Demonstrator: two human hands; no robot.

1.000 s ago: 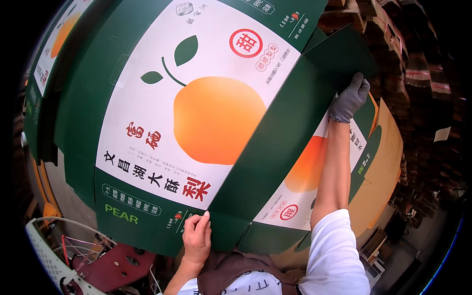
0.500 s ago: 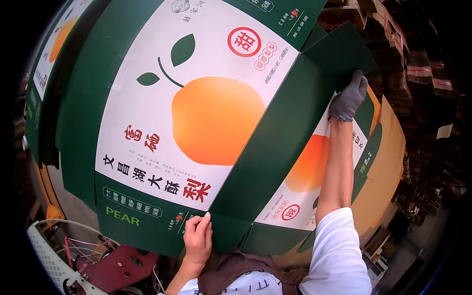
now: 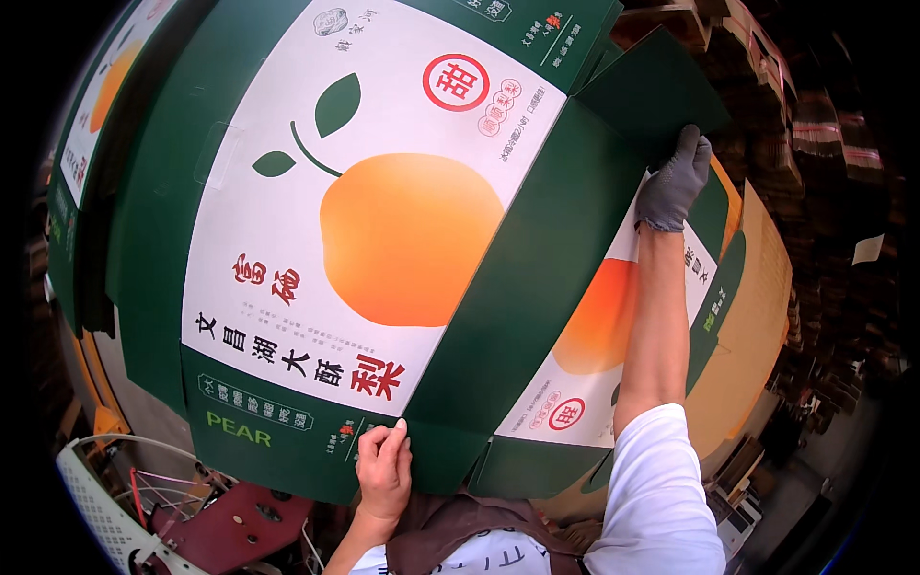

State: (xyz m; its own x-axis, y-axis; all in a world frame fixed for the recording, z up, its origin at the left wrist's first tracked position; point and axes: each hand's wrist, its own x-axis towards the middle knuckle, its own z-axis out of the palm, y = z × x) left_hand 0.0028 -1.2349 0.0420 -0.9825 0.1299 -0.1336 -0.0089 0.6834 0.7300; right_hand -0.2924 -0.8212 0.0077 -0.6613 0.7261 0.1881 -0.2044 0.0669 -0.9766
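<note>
A large printed carton blank (image 3: 537,278), green and white with a big yellow-orange pear on it, lies creased in front of me. My left hand (image 3: 385,471), bare, has its fingers curled and pinches the blank's near edge, below the white panel's corner. My right hand (image 3: 675,182) wears a grey glove and reaches far to the right. Its closed fingers grip the blank's edge by a dark green end flap (image 3: 661,91); the fingertips are partly hard to make out. Under my right forearm a second printed pear panel (image 3: 599,326) shows, partly covered.
More printed cartons (image 3: 91,125) are stacked at the far left. Plain brown cardboard (image 3: 757,287) lies to the right. A dark red machine part (image 3: 230,527) with a perforated pale guard (image 3: 91,508) stands at the lower left. Bundled cardboard stacks (image 3: 815,144) fill the right background.
The top carton blank has shifted slightly left, and its far end flap has tilted a little. My gloved right hand has moved slightly left and away with it; my left hand stays nearly in place.
</note>
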